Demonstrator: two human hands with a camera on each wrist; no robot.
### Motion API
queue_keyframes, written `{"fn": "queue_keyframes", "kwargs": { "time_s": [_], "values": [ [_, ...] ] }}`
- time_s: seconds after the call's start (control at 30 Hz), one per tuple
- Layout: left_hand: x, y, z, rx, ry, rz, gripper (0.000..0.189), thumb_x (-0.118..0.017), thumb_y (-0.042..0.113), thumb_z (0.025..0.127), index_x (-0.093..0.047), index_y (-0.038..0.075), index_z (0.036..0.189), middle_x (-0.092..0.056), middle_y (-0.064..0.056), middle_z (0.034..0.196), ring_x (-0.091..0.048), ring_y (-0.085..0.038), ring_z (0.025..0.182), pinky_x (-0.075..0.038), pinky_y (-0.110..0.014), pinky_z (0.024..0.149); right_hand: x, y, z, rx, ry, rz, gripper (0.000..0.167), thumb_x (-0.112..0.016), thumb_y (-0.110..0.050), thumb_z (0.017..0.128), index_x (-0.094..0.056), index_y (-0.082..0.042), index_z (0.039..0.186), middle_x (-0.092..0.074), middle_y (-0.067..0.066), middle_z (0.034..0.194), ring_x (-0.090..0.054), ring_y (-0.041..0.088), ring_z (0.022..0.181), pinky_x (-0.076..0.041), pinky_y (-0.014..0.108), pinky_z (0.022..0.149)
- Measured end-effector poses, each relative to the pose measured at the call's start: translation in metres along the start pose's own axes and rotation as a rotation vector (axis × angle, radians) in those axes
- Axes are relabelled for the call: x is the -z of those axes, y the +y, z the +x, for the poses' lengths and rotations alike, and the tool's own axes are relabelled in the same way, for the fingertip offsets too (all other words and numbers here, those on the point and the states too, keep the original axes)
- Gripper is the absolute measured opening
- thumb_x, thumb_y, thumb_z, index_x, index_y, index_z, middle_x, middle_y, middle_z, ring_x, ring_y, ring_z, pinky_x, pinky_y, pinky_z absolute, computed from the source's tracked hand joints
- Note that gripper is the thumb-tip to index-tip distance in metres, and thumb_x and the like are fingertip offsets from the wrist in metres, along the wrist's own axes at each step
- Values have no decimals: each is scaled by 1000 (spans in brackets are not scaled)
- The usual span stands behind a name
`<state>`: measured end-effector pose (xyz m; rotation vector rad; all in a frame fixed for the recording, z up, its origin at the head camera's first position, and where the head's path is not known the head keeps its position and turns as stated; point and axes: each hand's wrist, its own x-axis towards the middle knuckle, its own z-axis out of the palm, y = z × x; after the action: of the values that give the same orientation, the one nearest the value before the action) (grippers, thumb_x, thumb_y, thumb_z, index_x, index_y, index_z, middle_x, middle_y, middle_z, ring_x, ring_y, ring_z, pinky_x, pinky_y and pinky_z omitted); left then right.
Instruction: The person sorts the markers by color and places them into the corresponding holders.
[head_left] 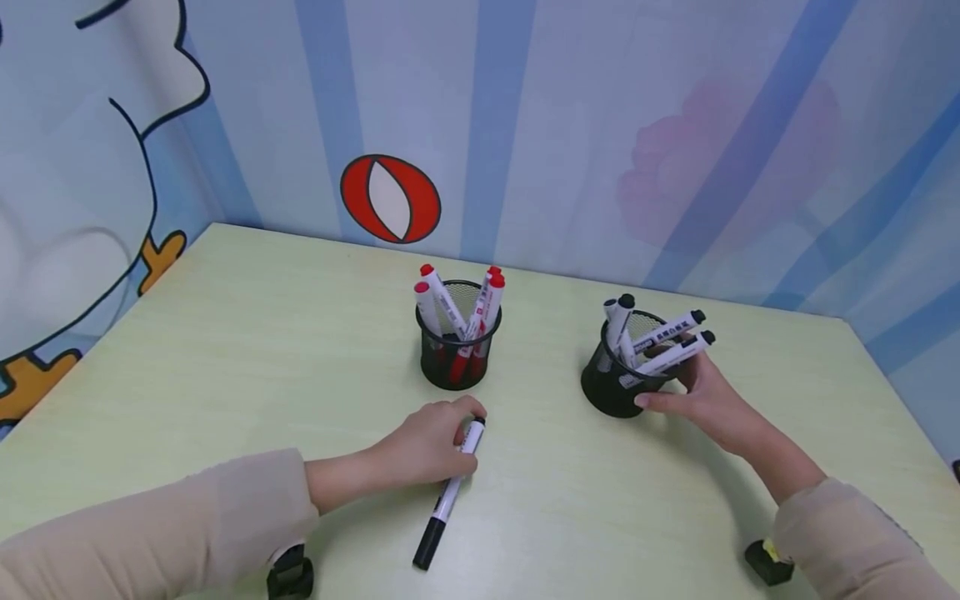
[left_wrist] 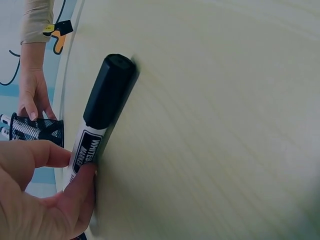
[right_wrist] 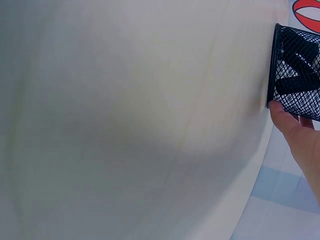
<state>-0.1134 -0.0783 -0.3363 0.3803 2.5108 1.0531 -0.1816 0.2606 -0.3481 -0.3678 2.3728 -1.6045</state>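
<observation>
My left hand (head_left: pixel 422 446) pinches a whiteboard marker (head_left: pixel 448 498) between thumb and fingers. The marker has a white barrel and a black cap, which points toward me. In the left wrist view the printed label of the marker (left_wrist: pixel 87 147) shows between the fingertips, close over the tabletop. On the right, my right hand (head_left: pixel 708 404) grips a black mesh pen cup (head_left: pixel 611 387) from its right side, thumb at the front. Several black-capped markers lean in that cup. The right wrist view has the mesh cup (right_wrist: pixel 300 75) at its edge, with the thumb against it; some fingers are hidden behind.
A second mesh pen cup (head_left: pixel 453 367) with several red-ended markers stands left of the gripped one, beyond my left hand. The pale wooden table (head_left: pixel 247 333) ends at a blue striped wall (head_left: pixel 570 125). A small black block (head_left: pixel 768 562) is by my right sleeve.
</observation>
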Motion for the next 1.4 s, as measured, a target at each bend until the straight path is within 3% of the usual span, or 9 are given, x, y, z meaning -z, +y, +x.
{"fn": "queue_keyframes", "kwargs": {
  "time_s": [0.53, 0.87, 1.17, 1.4],
  "values": [
    [3, 3, 4, 52, -79, -187, 47, -65, 1, 81, -48, 10, 124, -52, -7, 76, -50, -16, 56, -42, -25, 52, 1, -1, 1, -5, 14, -3, 88, -73, -9, 79, -13, -14, 143, -28, 18, 143, -19, 35, 135, -19, 57, 105],
    [1, 7, 5, 128, -101, -298, 50, -67, 2, 81, -48, 13, 126, -54, -9, 81, -54, -18, 61, -49, -25, 56, 0, 1, 1, -10, 6, 13, 87, -74, -8, 78, -14, -11, 142, -27, 19, 143, -17, 36, 136, -16, 57, 106],
    [2, 17, 6, 64, -109, -417, 51, -64, 0, 84, -45, 13, 129, -53, -12, 86, -56, -19, 68, -54, -29, 59, 1, 0, 0, -13, 9, -11, 86, -74, -9, 78, -16, -10, 141, -29, 18, 142, -19, 36, 135, -17, 57, 106],
    [-1, 32, 13, 5, -114, -450, 52, -64, 2, 86, -43, 16, 131, -52, -13, 93, -59, -20, 71, -55, -30, 64, 1, -2, 0, -2, 2, -17, 85, -74, -9, 78, -17, -9, 141, -30, 18, 141, -20, 35, 135, -17, 57, 106]
  ]
}}
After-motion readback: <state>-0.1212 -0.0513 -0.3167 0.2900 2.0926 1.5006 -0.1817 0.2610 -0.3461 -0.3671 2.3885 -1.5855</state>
